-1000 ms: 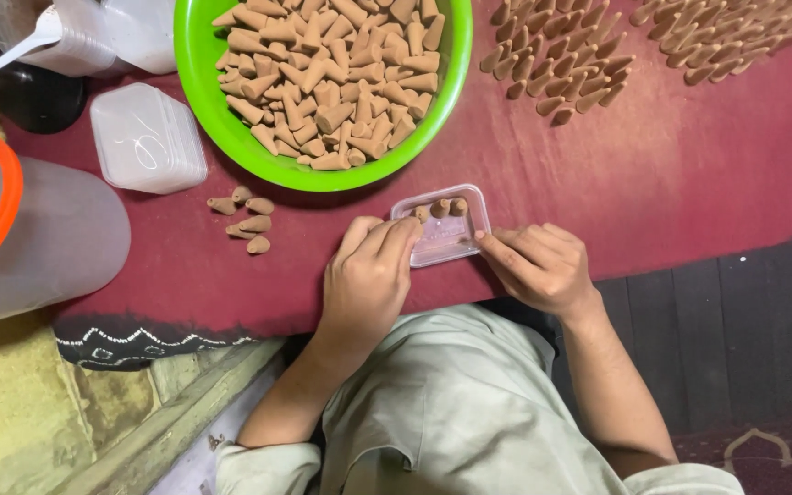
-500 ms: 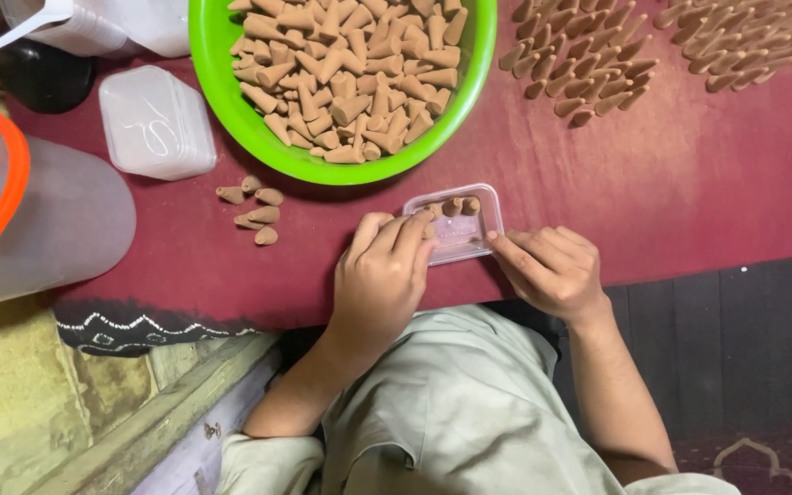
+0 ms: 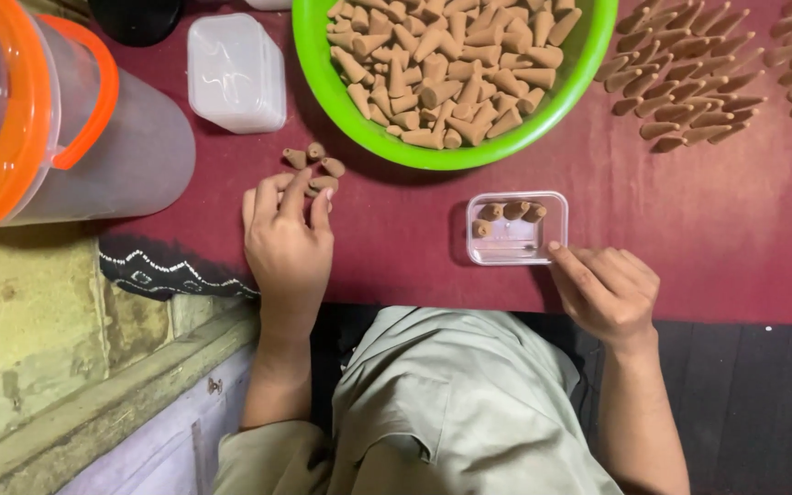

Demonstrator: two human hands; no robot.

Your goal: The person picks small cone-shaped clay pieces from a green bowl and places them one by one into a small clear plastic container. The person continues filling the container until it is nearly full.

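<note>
A small clear plastic box [image 3: 517,247] lies on the dark red cloth [image 3: 689,220] and holds several brown cones along its far side. My right hand [image 3: 602,289] rests at the box's near right corner, one fingertip touching it. My left hand [image 3: 288,240] lies flat to the left, fingers spread over a small loose pile of brown cones [image 3: 315,167], the fingertips on the nearest ones. A green bowl [image 3: 387,142] heaped with the same cones stands behind both hands.
A closed clear lidded box [image 3: 236,71] sits at the back left. A large clear jug with an orange rim and handle [image 3: 57,137] lies at the far left. Rows of cones [image 3: 689,92] dry at the back right. The cloth's front edge runs just before my knees.
My left hand has left the small box and moved left onto the loose cones. My right hand has stayed at the box's corner. The camera has shifted closer.
</note>
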